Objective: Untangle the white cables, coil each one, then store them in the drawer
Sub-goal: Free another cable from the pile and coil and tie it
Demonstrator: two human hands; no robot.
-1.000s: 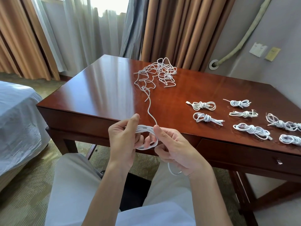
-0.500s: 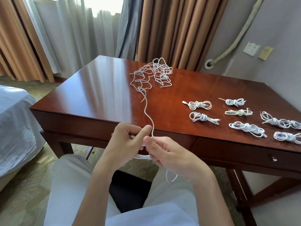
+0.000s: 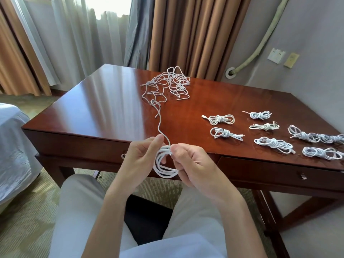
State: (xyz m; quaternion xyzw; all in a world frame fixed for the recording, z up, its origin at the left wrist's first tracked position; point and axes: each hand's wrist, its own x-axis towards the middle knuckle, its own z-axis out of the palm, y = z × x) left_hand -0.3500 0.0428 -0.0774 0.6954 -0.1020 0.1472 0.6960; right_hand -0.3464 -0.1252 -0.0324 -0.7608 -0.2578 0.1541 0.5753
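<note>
At frame centre, the left hand (image 3: 138,161) and right hand (image 3: 191,164) both pinch the coil (image 3: 164,162) just off the desk (image 3: 104,107) edge; its free strand runs up to the tangle (image 3: 169,84) (upper middle). Tied bundles (image 3: 270,131) lie at right, above the closed drawer (image 3: 279,172)

Two bare forearms are seen rising from the bottom of the frame, with no sleeves, watch or rings visible on them; the left hand (image 3: 138,161) and the right hand (image 3: 193,165) are uncovered, with short, plain nails; light grey trousers (image 3: 80,211) are worn over both thighs, lower left and lower centre; a pale, whitish shirt hem (image 3: 167,247) is seen at the bottom edge.
</note>
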